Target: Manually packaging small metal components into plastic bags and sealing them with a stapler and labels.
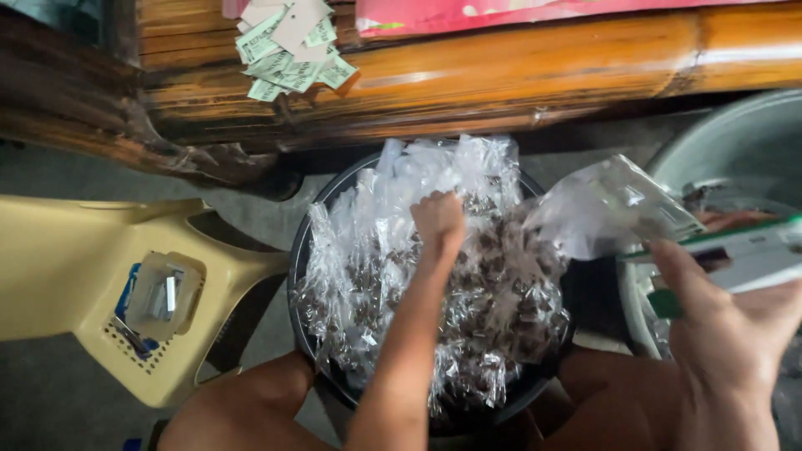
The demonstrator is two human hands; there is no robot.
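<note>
The left hand, curled into a fist, digs into a heap of small clear plastic packets of dark bits filling the round black basin. The right hand pinches one clear plastic bag beside the basin's right rim; most packets remain unpicked.

Bamboo bench blocks beyond bowl

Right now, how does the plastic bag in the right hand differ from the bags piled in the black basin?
The held bag looks empty and is lifted beside the black basin; the piled bags hold dark contents and lie heaped, with the left hand on them. Both are clear, crinkly plastic.
</note>
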